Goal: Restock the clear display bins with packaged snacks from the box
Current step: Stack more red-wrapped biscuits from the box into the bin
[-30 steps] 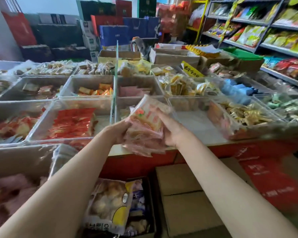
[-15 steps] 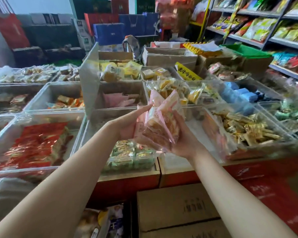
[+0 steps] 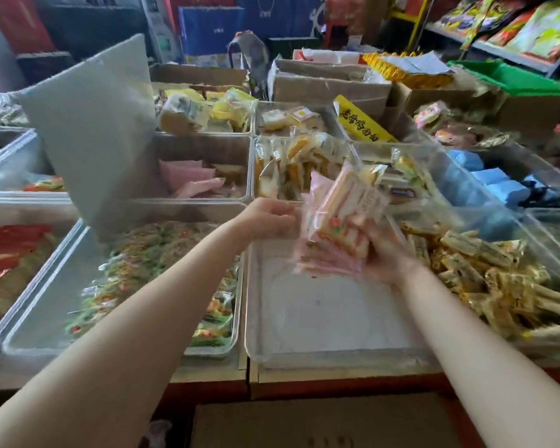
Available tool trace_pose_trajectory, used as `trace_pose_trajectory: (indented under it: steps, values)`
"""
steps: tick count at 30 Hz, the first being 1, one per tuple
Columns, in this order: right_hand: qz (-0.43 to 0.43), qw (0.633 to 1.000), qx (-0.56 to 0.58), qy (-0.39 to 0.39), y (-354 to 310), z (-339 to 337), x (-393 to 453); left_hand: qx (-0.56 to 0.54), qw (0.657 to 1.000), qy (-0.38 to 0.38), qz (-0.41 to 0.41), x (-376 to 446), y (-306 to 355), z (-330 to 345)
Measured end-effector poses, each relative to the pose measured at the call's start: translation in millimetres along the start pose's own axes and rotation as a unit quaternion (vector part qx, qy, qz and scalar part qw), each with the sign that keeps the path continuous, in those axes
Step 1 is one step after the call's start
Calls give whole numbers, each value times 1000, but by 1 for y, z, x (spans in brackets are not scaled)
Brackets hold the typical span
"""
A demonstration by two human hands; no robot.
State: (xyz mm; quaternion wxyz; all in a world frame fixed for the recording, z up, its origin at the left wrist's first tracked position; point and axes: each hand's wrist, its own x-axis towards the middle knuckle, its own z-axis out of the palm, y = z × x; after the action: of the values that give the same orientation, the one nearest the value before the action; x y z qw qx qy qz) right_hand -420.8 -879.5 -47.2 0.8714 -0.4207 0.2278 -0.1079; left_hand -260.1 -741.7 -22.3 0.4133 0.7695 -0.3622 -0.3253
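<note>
a crowded snack shop, with shelves of bright bags (image 3: 530, 30) up the right side and cardboard cartons (image 3: 327, 82) stacked at the back, behind a tabletop (image 3: 304, 379) covered edge to edge with clear display bins. the near centre bin (image 3: 320, 318) shows only its bare pale floor, and both hands are raised over its far end. the right hand (image 3: 383, 253) grips a stack of pink packaged snacks (image 3: 340, 221) from below and behind, fingers curled round the lower edge, the stack tilted up and leaning toward the right. the left hand (image 3: 267, 218) sits just beside the stack's left edge with its fingers curled in; motion blur hides whether they actually pinch a wrapper, so i cannot tell. to the left of the bare bin, a bin of green-wrapped packets (image 3: 162, 279) is partly under the left forearm, and a clear lid (image 3: 94, 130) stands tilted upright behind it. farther left is a bin of red packets (image 3: 10, 253). to the right lies a bin heaped with golden-brown wrapped sticks (image 3: 485, 279). behind the hands, a bin holds yellow and white cake slices (image 3: 291, 169), one beside it holds loose pink packets (image 3: 191, 179), and a yellow sign with black characters (image 3: 362, 124) leans farther back. a brown box (image 3: 320, 425) top shows at the bottom edge, below the tabletop.
</note>
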Motion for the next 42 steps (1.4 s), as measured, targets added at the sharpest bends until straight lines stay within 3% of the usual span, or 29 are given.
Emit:
trace_pose_trajectory:
  steps: [2,3,4,5,7,10,13,14,18,21,24,26,28,31,34,38,42]
  values:
    - [20,989,-146,12,4,-19,22,146,983,110,2,7,-18,3]
    - [28,965,-261,9,9,-24,34,192,971,139,0,5,-27,4]
    - [36,917,-397,4,16,-25,47,235,962,142,2,3,-34,4]
    - [46,841,-540,-1,26,-24,63,273,954,125,5,2,-40,6]
    - [55,689,-722,-33,51,-15,88,312,945,95,15,-1,-47,10]
    - [20,544,-834,-84,54,-4,100,344,934,94,25,0,-51,8]
    - [-58,361,-922,-127,44,-15,102,349,932,88,31,3,-58,3]
    - [-88,328,-930,-141,46,-17,102,353,931,86,31,4,-60,3]
    - [-165,338,-908,-183,62,-4,115,369,924,88,42,7,-65,4]
    - [-139,354,-919,-108,58,-3,113,445,891,76,49,11,-66,7]
    - [-28,436,-899,-16,55,-19,94,534,841,48,72,16,-62,14]
    - [43,492,-869,-28,60,-24,86,572,818,-17,58,23,-57,19]
    - [56,507,-859,-39,67,-20,87,612,787,-77,21,31,-56,24]
    - [46,535,-843,5,78,-4,100,671,733,-107,-22,39,-60,29]
    - [61,566,-819,72,90,6,105,675,730,-101,-23,40,-66,32]
    - [69,573,-816,31,83,-1,101,653,752,-80,-31,42,-69,31]
    - [101,472,-876,-8,68,-15,96,676,731,-78,-45,49,-70,37]
